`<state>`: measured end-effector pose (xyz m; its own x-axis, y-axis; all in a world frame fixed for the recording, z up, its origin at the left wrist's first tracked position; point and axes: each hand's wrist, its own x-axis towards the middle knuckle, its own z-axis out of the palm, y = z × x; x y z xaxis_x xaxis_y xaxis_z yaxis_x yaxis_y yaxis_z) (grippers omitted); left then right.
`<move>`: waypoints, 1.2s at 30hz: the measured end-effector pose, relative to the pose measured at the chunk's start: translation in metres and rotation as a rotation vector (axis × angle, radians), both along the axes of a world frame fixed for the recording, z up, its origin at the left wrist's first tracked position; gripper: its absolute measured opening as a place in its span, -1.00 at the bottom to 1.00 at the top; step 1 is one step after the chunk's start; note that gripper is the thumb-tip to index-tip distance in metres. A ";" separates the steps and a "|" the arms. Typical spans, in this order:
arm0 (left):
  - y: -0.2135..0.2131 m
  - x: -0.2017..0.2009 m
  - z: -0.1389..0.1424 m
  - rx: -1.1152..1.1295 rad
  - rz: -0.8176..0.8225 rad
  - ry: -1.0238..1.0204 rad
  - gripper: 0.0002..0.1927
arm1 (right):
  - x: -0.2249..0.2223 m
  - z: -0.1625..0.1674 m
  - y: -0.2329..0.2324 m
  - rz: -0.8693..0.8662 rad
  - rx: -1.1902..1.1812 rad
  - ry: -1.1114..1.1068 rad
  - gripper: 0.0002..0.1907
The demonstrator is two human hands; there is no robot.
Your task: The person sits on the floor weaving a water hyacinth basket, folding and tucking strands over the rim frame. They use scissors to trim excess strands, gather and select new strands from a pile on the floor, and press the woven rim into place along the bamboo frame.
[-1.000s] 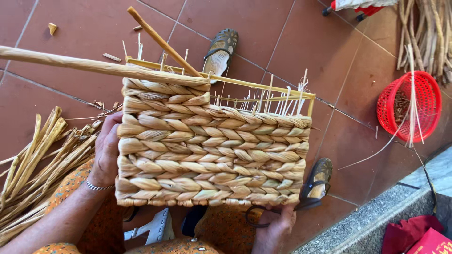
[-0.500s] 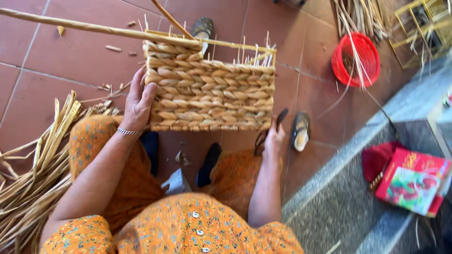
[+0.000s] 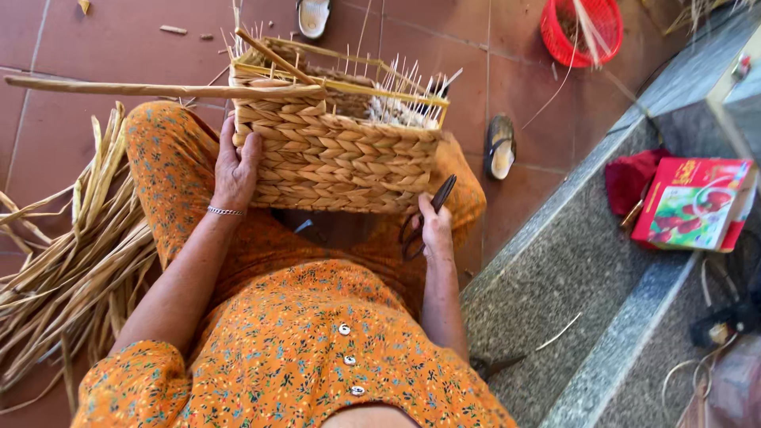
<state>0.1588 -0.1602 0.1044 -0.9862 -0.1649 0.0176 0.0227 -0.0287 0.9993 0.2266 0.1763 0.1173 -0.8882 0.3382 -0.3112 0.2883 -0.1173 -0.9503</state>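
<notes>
I see the basket (image 3: 337,154) resting on the lap, tilted, its unfinished rim of spiky ends facing away. My left hand (image 3: 235,168) lies flat against its left side, fingers spread — pressing, not clasping. My right hand (image 3: 434,228) is closed on scissors (image 3: 428,215) just beside the basket's lower right corner. Reeds (image 3: 71,261) lie on the floor at left.

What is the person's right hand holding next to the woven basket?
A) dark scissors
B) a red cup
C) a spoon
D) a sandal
A: the right hand grips a pair of dark scissors at the lower corner of the woven basket, while the left hand rests flat against the basket's other side.
</notes>
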 end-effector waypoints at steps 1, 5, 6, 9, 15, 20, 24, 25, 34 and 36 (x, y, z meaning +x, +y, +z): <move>0.001 -0.001 -0.002 -0.051 0.012 0.060 -0.44 | -0.002 -0.001 -0.002 0.006 -0.004 0.008 -0.67; 0.002 0.019 -0.013 -0.147 -0.030 0.147 -0.44 | 0.020 -0.007 0.001 -0.137 0.058 0.161 -0.59; 0.001 0.027 -0.016 -0.163 -0.027 0.089 -0.44 | 0.027 -0.005 0.004 -0.125 0.044 0.193 -0.59; -0.012 0.036 -0.018 -0.261 -0.008 -0.026 -0.46 | 0.037 0.001 0.003 -0.020 0.002 0.227 -0.57; -0.029 0.025 0.000 -0.566 -0.004 -0.095 -0.47 | 0.021 0.000 -0.033 0.278 0.016 0.165 -0.65; -0.016 0.061 0.037 -1.083 0.219 0.367 -0.56 | 0.021 0.016 -0.062 0.385 0.594 0.433 -0.63; 0.006 0.078 0.057 -0.550 -0.160 0.170 -0.70 | 0.009 0.039 -0.086 0.478 0.716 0.342 -0.51; 0.014 0.079 0.057 -0.348 -0.302 0.059 -0.61 | 0.006 0.042 -0.095 0.509 0.713 0.338 -0.48; 0.046 0.065 0.017 0.137 -0.144 0.050 -0.51 | -0.007 0.044 -0.130 0.500 0.631 0.494 -0.34; 0.046 0.062 0.012 0.362 -0.113 -0.010 -0.46 | -0.004 0.041 -0.131 0.517 0.605 0.514 -0.39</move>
<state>0.2209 -0.1143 0.1166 -0.9983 -0.0491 -0.0314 -0.0102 -0.3820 0.9241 0.2224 0.0448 0.1586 -0.9525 -0.1596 0.2592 -0.3042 0.4625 -0.8328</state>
